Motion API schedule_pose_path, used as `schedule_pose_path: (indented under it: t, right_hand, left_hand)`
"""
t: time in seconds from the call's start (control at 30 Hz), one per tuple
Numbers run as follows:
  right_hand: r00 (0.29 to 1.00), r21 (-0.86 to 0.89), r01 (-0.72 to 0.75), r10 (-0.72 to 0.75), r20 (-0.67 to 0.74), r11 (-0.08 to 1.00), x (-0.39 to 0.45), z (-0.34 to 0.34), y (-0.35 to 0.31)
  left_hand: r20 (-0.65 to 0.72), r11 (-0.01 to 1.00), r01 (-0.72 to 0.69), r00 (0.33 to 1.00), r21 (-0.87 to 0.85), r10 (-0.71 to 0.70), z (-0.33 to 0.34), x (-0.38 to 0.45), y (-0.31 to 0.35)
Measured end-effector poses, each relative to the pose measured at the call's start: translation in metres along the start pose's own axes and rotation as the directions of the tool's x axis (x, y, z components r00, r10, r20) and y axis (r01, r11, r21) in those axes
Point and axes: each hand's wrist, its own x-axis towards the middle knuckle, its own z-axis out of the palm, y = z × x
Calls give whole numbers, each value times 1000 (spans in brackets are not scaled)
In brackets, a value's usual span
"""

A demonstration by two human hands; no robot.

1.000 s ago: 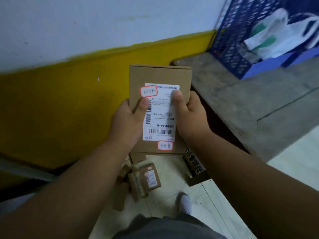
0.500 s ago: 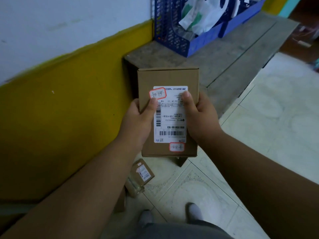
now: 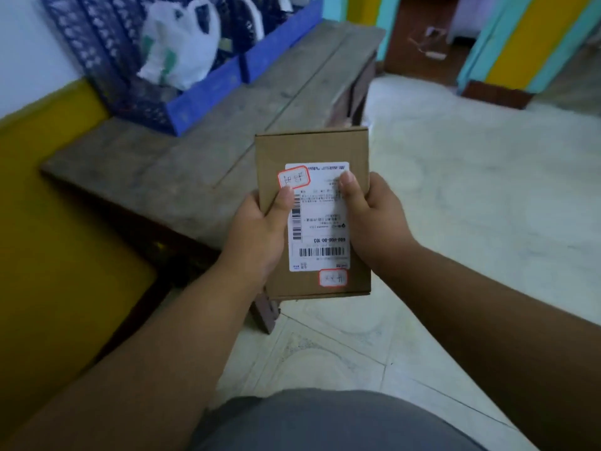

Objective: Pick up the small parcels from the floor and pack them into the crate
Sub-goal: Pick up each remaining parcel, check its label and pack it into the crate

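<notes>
Midway: cardboard parcel (image 3: pixel 312 203) gripped by left hand (image 3: pixel 260 229) and right hand (image 3: pixel 374 216), thumbs pressing label, well short of blue crate (image 3: pixel 208 96); packing pending.

Brown cardboard parcel (image 3: pixel 312 151) with white label (image 3: pixel 320 219), black barcodes, two red-outlined white stickers. Blue crate (image 3: pixel 208 96) with lattice-patterned walls; white bag (image 3: pixel 177 50) with green marks inside. Grey weathered bench (image 3: pixel 182 170). Yellow lower wall (image 3: pixel 55 222), white above. Pale tiled floor (image 3: pixel 487 177). Turquoise and yellow door frame (image 3: pixel 520 43).
</notes>
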Motion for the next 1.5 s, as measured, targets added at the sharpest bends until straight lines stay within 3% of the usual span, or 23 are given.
schedule_pose_path:
  t: [0.17,0.33,0.47,0.63,0.83,1.07,1.13,1.3,1.4,1.5]
  right_hand:
    - [966,64,-118,129,-226,991,20,-99,43]
    - [835,142,-275,309,-454,951,22,-168,101]
    - [710,178,-357,390,-586,917,28,-214,132]
    - [488,329,-381,490,-722,864,43,-264,150]
    - [292,419,-348,521,-802,839,45,-306,169]
    - [17,508,-277,533,-846,815,-29,-370,227]
    - [-39,529,-267,539,-841,806,-52,-396,244]
    - [-61,529,-237,531,-845,815,-93,-471,269]
    - [-146,515,-201,495,-857,833,-111,-500,275]
    - [-239,538,-163,496,-835,827,-136,-517,285]
  left_hand:
    - [255,988,-121,962,98,92,116,26,31]
    - [519,971,-170,853,170,58,227,39,27]
    - [699,970,-189,714,149,32,307,48,27]
    - [894,939,-320,446,124,34,396,66,53]
    - [972,905,-417,234,86,15,477,63,66]
    - [993,879,-470,-34,81,-110,574,-33,61]
    - [985,883,-458,-76,105,-156,603,-64,57]
    - [968,897,-410,-110,163,-226,670,-130,65]
    - [956,905,-390,-159,169,-247,703,-165,69]
    - [927,903,-401,-259,152,-271,728,-202,68]
